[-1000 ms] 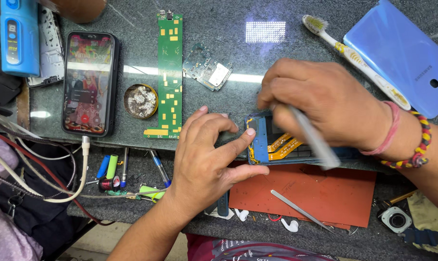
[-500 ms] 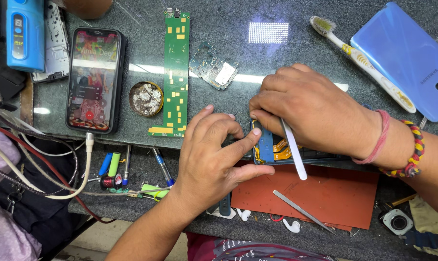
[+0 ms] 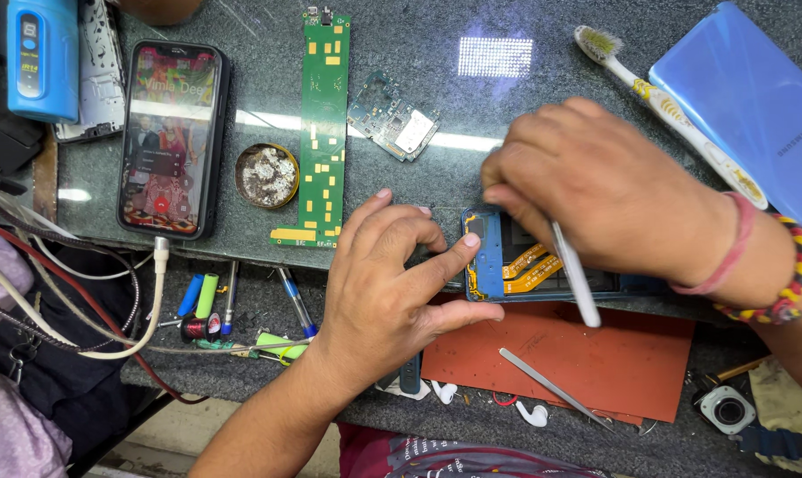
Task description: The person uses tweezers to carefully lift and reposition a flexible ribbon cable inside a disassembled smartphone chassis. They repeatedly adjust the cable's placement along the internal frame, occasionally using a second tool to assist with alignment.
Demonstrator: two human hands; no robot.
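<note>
Since the earlier frame: our right hand (image 3: 613,199) has drawn back a little from the left one, so more of the opened phone (image 3: 507,265) shows between them, and the white tool's tail now slants down to the right.
Right fingers (image 3: 516,199): clenched round a slim white tool (image 3: 576,279); its working tip is hidden under the hand, so we cannot tell what it touches.
Left fingers (image 3: 454,252): our left hand (image 3: 387,288) grasps the phone's near end, thumb laid along the blue inner plate, forefinger curled over the top edge.
How we do this well: we would keep the left thumb pressing flat so the body cannot slide, hold the tool low and nearly level, and work with small pushes; the orange flex ribbons (image 3: 532,267) lie just beside the tool and look easy to tear.
Opened phone, place: on the front edge of the dark stone tabletop (image 3: 471,115), touching the red mat (image 3: 560,354) below it.
Opened phone, look: back removed, dark frame, blue plate at the left end, orange ribbons crossing the middle; its right half is covered by our wrist.
Nearby: metal tweezers (image 3: 551,387) on the mat; a long green circuit board (image 3: 319,124), a small circuit board (image 3: 394,115) and a round tin (image 3: 267,174) beyond the left hand.
Further out: a lit phone (image 3: 171,137) at left, a toothbrush (image 3: 657,97) and a blue back cover (image 3: 746,97) at right.
</note>
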